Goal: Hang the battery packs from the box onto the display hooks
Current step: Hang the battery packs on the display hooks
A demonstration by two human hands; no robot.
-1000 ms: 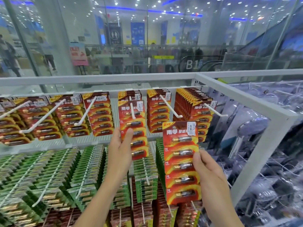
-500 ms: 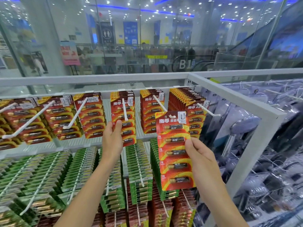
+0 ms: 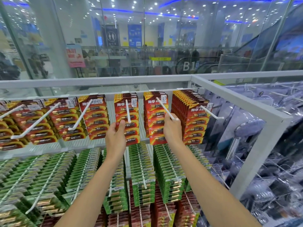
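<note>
Red card blister packs filled the top row of the white rack. The left hand was at the centre pack, thumb laid on its printed face and the other fingers out of sight behind the card. Its grip was judged a pinch on the pack's lower half. That pack hung on the centre hook, well back from the upturned tip, and the hold appeared meant to steady it square against the stack behind.

The right hand was at the right pack, fingers curled at the card's right edge just below the right hook, whose tip showed beside the knuckles. The grip was closed on the card, not spread. The pack sat threaded on that wire, so the low, one-sided hold was judged to leave the hang-hole free to travel rearward.

Step in hand: seating two packs at once. The far-right stack stood nearly full to its hook's tip, which would explain the choice of the two shorter stacks. Green packs occupied the rows below, untouched. The supply box was not in view, so the count left to hang could not be established.

Risk noted: a card tilting and binding on the wire if pushed from one edge only.
</note>
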